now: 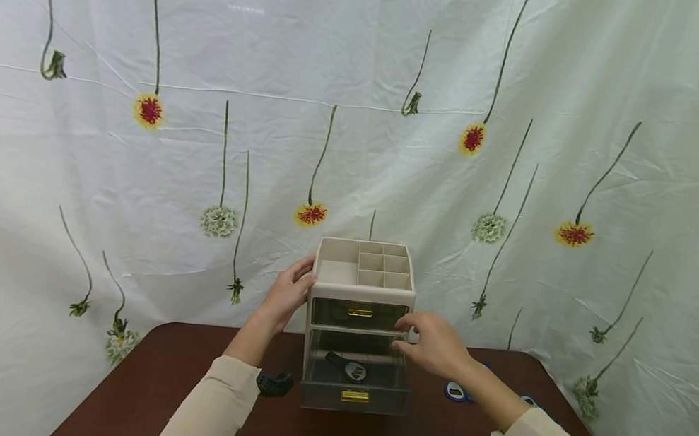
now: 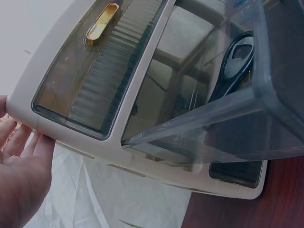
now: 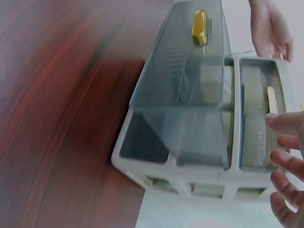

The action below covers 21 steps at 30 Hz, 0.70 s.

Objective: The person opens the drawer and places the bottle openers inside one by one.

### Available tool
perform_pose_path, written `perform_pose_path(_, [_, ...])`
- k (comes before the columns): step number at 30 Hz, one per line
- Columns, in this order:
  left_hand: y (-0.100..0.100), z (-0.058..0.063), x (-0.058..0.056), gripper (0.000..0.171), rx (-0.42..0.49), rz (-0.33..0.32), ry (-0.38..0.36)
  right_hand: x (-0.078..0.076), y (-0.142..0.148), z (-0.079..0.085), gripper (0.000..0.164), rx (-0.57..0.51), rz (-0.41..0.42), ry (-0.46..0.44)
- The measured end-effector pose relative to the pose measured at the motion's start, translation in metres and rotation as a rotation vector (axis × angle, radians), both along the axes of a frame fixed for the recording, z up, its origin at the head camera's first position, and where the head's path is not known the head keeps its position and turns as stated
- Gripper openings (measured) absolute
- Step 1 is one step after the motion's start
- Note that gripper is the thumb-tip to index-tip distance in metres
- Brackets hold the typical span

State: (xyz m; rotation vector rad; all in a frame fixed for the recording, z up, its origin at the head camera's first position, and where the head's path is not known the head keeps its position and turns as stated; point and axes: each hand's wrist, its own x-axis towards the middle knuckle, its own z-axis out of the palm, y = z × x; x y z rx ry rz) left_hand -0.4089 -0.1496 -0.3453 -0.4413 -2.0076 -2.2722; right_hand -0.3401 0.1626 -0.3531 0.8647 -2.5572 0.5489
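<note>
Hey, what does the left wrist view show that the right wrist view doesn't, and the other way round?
Only the left wrist view shows the dark-handled item in the open drawer. Only the right wrist view shows the right hand and the open drawer's gold handle. Both show the left hand, the organizer, the open drawer, the closed drawer with its gold handle, and the tabletop.
</note>
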Motion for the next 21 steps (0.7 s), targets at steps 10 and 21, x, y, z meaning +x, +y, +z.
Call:
perform_pose_path(10, [0.000, 0.001, 0.002, 0.055, -0.007, -0.001, 0.003, 0.001, 0.034, 0.004, 0.023, 0.003, -0.061, -0.019])
perform_pose_path(21, [0.000, 0.002, 0.001, 0.055, -0.013, -0.007, 0.002, 0.000, 0.074, -0.003, 0.025, 0.015, -0.178, -0.047])
